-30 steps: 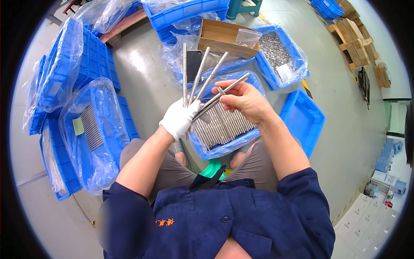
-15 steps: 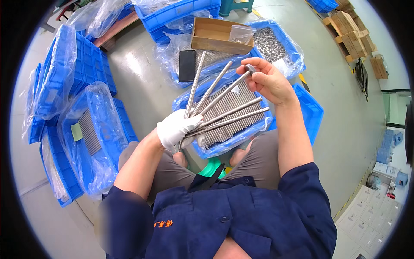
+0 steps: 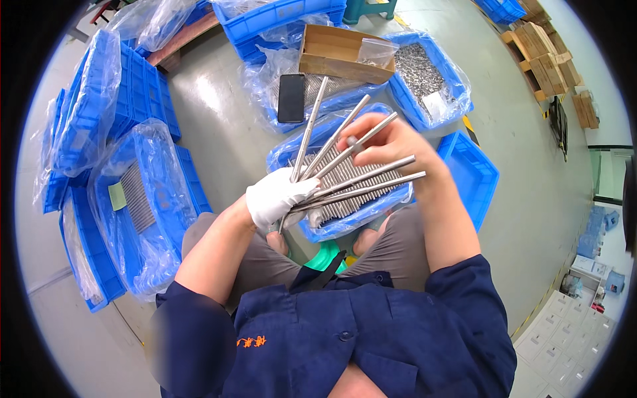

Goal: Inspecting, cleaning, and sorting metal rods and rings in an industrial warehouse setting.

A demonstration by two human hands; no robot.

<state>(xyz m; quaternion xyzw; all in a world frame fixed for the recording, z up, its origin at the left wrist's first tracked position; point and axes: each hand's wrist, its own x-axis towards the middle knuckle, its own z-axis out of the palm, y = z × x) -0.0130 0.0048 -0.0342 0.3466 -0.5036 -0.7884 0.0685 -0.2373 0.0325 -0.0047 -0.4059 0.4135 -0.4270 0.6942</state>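
My left hand [image 3: 275,198], in a white glove, grips several slim metal rods [image 3: 308,129] fanned out over a blue crate. Bare and smeared by motion, my right hand [image 3: 391,144] is at the middle rod of the fan, its fingers pinched at a small round metal piece [image 3: 352,142]. This piece lies partway along that rod; blur hides whether it is around the rod or against its side. The rod's far end sticks out past my fingers. Below, many similar rods [image 3: 352,192] lie in rows in the plastic-lined blue crate [image 3: 332,231] between my knees.
Beyond stand an open cardboard box [image 3: 332,65], a black phone [image 3: 290,99] and a crate of small metal parts [image 3: 424,119]. Blue crates [image 3: 149,99] are stacked at the left, near a lined crate [image 3: 192,186] holding more rods. Another blue crate [image 3: 474,172] is at my right.
My right hand and the round metal piece have moved from the middle rod's far tip down along it toward my left hand. The fanned rods have shifted slightly right.
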